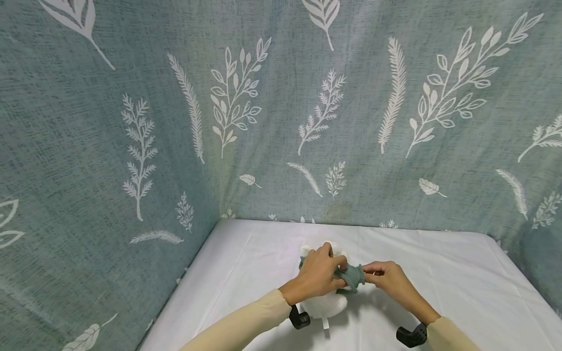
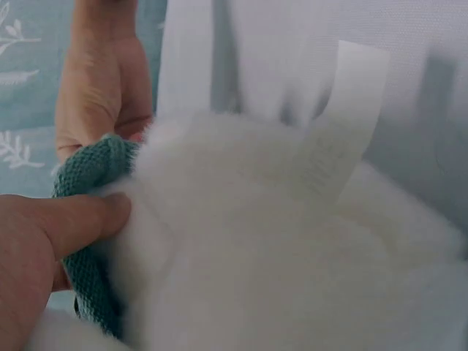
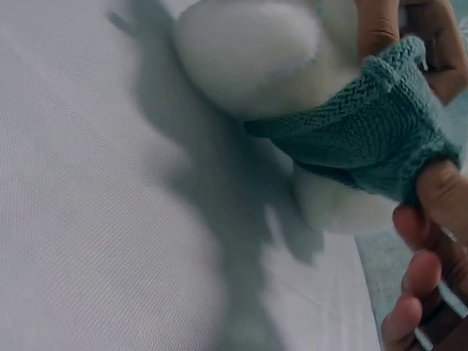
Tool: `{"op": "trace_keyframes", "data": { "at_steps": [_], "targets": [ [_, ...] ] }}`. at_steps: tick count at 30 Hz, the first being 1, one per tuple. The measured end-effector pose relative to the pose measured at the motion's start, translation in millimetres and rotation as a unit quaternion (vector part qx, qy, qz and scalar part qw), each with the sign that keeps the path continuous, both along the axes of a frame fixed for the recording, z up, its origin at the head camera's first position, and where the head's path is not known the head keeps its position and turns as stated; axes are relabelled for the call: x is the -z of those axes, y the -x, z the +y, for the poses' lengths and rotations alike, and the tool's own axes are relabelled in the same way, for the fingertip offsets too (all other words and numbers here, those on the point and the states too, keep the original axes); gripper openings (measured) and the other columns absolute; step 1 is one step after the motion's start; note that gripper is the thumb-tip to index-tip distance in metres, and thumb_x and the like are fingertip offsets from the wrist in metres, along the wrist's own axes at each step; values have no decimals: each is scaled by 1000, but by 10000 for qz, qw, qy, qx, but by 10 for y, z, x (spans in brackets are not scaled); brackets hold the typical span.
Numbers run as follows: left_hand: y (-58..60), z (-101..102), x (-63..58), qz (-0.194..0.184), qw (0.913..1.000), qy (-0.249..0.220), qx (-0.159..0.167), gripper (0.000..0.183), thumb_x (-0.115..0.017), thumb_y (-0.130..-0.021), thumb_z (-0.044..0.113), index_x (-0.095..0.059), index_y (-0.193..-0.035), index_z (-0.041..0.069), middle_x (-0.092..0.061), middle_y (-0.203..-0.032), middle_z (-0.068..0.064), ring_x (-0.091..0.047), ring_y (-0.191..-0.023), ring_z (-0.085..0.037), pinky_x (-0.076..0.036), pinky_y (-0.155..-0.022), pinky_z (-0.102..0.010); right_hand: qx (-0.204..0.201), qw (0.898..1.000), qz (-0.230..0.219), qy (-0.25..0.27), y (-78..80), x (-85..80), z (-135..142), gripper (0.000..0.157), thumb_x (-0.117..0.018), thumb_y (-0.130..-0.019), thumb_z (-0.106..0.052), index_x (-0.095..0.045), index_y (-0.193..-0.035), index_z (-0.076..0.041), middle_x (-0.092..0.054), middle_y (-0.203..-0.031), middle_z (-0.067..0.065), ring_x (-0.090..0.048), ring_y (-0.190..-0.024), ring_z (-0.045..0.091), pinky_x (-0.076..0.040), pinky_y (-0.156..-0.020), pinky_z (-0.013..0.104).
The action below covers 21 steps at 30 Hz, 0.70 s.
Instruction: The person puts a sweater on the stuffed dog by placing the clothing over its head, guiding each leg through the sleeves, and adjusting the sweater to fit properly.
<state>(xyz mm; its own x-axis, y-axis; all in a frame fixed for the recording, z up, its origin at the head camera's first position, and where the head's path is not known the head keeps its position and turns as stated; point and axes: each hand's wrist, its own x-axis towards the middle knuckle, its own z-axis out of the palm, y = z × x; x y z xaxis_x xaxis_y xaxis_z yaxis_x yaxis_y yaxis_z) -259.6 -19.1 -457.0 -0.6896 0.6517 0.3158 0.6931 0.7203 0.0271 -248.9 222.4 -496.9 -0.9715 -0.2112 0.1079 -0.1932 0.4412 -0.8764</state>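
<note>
A white plush toy point(image 1: 322, 307) lies on the white-covered table with a teal knitted sweater point(image 1: 354, 277) on part of it. My left hand point(image 1: 317, 274) is over the toy and grips the knit; in the left wrist view its thumb point(image 2: 88, 223) presses at the knitted edge against the fur. On the other side, my right hand point(image 1: 391, 282) pinches the narrow end of the sweater, which stretches out to the right in the head view. The right wrist view shows the knit point(image 3: 351, 142) pulled taut between both hands. Most of the toy's upper part is hidden under my left hand.
A white fabric tag point(image 2: 358, 95) sticks out from the toy's lower end. The white sheet point(image 1: 259, 253) covers the table, and teal leaf-patterned curtains point(image 1: 281, 122) stand behind it and along the left. A dark wrist camera point(image 1: 300, 318) sits under my left wrist.
</note>
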Motion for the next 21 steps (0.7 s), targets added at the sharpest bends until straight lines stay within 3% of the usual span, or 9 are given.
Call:
{"op": "trace_keyframes", "data": {
  "at_steps": [6, 13, 18, 21],
  "targets": [
    [4, 17, 4, 118, 9999, 72, 56, 25, -82, -87, 49, -71, -101, 31, -44, -92, 4, -36, -69, -7, -28, -61, -23, -475, 9985, 242, 95, -1, -16, 4, 36, -78, -93, -23, -75, -122, -1, -75, -110, 10, -61, -75, 11, -51, -62, 28],
    [-10, 40, 63, 355, 9993, 52, 67, 20, -83, -86, 47, -73, -95, 32, -47, -92, 6, -37, -72, -5, -25, -62, -22, -945, 9955, 94, -20, 3, -38, -67, 40, -70, -99, -16, -65, -133, 4, -68, -95, 5, -54, -71, 9, -46, -60, 26],
    [-9, 8, 45, 164, 9998, -81, 91, 16, -83, -87, 40, -73, -96, 30, -49, -91, 6, -38, -72, -6, -28, -64, -22, -1082, 9937, 68, -296, 18, -79, -32, 30, -67, -99, -16, -71, -126, -2, -63, -90, 4, -53, -73, 12, -46, -63, 28],
    [3, -21, -12, -128, 9997, -66, 204, 14, -82, -86, 36, -74, -95, 29, -50, -92, 7, -39, -74, -5, -30, -66, -23, -1139, 9921, 106, -520, 27, -89, -13, 18, -69, -96, -15, -75, -111, -8, -60, -84, 1, -52, -71, 10, -45, -62, 27]
  ]
}}
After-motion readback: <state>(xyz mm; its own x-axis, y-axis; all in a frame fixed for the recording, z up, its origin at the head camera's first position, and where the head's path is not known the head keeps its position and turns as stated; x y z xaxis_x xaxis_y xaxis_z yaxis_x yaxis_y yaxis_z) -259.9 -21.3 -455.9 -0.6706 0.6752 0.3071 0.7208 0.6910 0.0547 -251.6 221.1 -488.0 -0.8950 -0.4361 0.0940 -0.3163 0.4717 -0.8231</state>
